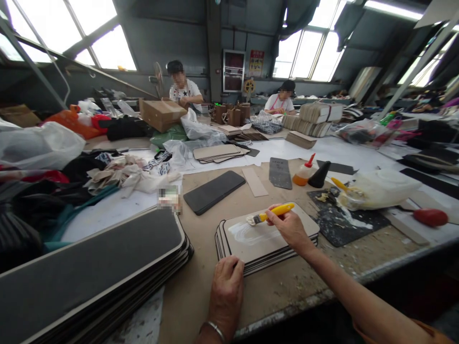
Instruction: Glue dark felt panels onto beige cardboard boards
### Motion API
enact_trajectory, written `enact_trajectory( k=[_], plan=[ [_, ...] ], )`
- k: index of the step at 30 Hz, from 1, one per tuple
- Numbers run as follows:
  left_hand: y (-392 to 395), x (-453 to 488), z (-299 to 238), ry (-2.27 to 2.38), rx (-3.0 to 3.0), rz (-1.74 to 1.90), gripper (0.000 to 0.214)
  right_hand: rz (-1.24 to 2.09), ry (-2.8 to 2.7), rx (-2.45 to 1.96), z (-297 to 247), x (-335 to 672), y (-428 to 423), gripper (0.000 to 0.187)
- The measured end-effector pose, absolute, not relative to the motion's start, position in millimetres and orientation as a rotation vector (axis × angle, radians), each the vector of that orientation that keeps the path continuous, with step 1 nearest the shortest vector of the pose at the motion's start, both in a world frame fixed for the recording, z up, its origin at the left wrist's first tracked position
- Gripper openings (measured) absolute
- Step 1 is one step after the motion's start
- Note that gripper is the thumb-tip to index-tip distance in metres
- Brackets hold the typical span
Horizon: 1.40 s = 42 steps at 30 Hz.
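My right hand is closed round the yellow handle of a small brush. The bristles touch a smear of white glue on the top board of a stack of tan boards in front of me. My left hand lies on the table with its fingers curled against the near edge of that stack. A metal bangle sits on the left wrist.
A large stack of dark padded panels lies at the left. A black panel, an orange glue bottle, a black cone, a glue-smeared mat and a plastic tub lie beyond. Two people work at the far end.
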<state>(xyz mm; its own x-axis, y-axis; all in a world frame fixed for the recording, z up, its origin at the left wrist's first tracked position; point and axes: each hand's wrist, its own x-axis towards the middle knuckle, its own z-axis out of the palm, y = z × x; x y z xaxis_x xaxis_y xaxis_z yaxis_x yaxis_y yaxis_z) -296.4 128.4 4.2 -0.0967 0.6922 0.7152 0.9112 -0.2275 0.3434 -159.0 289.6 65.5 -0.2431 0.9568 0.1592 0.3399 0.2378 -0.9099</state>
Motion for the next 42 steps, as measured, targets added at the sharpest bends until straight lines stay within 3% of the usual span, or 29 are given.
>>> enact_trajectory(
  k=[8, 14, 25, 32, 38, 42],
  plan=[
    [128.2, -300.4, -1.1, -1.729, -1.916, -1.164, 0.021, 0.343, -1.768, -1.579, 70.7, -69.3, 332.1, 0.03],
    [128.5, -299.4, -4.1, -1.72, -1.885, -1.208, 0.021, 0.142, -1.936, -1.464, 75.1, -75.0, 306.5, 0.031],
    [129.3, -297.9, -6.4, -1.706, -1.873, -1.275, 0.016, 0.846, -1.972, -1.048, 70.7, -178.5, 209.7, 0.022],
    [128.3, -298.4, -8.8, -1.733, -1.892, -1.271, 0.016, 0.646, -1.83, -1.257, 69.1, -133.0, 221.5, 0.031],
    [127.6, -299.3, -6.9, -1.711, -1.905, -1.267, 0.015, 0.893, -1.807, -1.133, 72.0, -150.2, 193.4, 0.028],
    [128.0, -301.5, -9.3, -1.698, -1.91, -1.245, 0.014, 0.817, -1.793, -1.204, 62.9, -136.4, 205.3, 0.029]
  ],
)
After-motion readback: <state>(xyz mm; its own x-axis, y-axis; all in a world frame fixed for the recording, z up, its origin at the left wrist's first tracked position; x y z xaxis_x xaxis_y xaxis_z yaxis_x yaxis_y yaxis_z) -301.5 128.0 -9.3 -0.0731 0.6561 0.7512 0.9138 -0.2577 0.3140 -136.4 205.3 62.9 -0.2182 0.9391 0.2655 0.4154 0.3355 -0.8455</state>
